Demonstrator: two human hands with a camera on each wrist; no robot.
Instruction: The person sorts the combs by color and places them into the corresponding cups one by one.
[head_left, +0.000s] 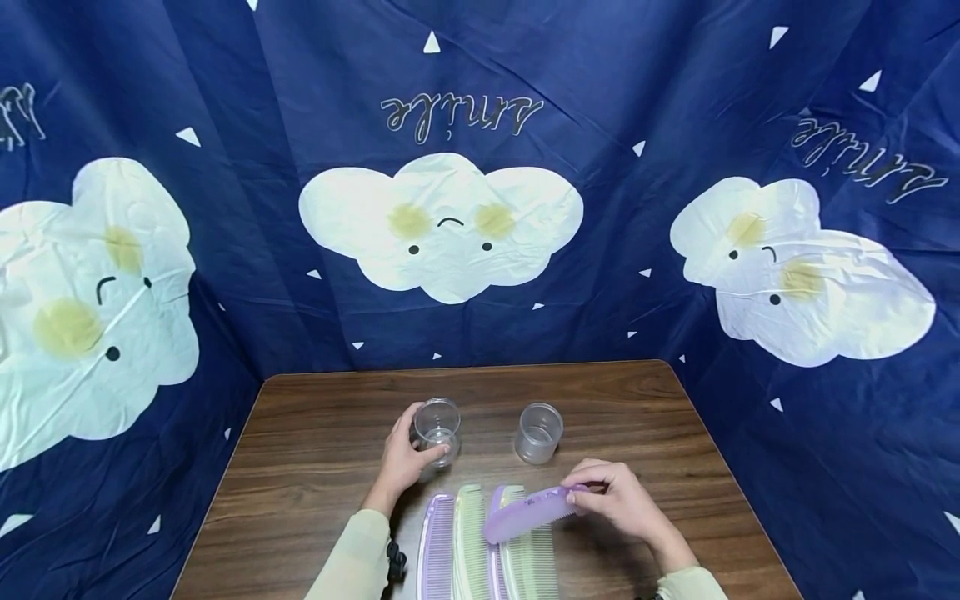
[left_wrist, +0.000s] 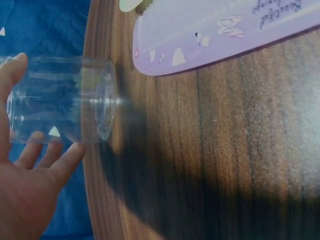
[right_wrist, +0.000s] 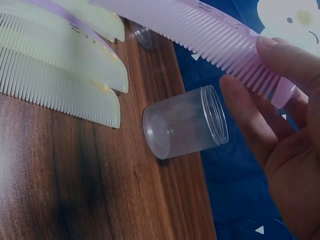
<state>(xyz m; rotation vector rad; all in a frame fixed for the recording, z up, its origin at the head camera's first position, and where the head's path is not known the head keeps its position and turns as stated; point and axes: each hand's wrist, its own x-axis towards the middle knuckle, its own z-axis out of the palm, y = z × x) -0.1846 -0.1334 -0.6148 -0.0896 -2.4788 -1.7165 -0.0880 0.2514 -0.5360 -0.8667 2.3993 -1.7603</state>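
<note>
My left hand (head_left: 403, 457) holds a clear plastic jar (head_left: 435, 415) round its side, thumb on one side and fingers on the other in the left wrist view. My right hand (head_left: 621, 498) pinches one end of a purple comb (head_left: 527, 514) between thumb and fingers. This comb slants above a row of combs, teeth facing down in the right wrist view. The row has a purple comb (head_left: 435, 546) at its left, a green comb (head_left: 469, 542) beside it, and further purple and green combs (head_left: 538, 560) partly hidden under the held one.
A second clear jar (head_left: 538, 433) stands open-topped on the wooden table (head_left: 322, 467), right of the first and behind the combs. A dark blue cloth (head_left: 615, 308) with white clouds hangs behind the table and along both sides.
</note>
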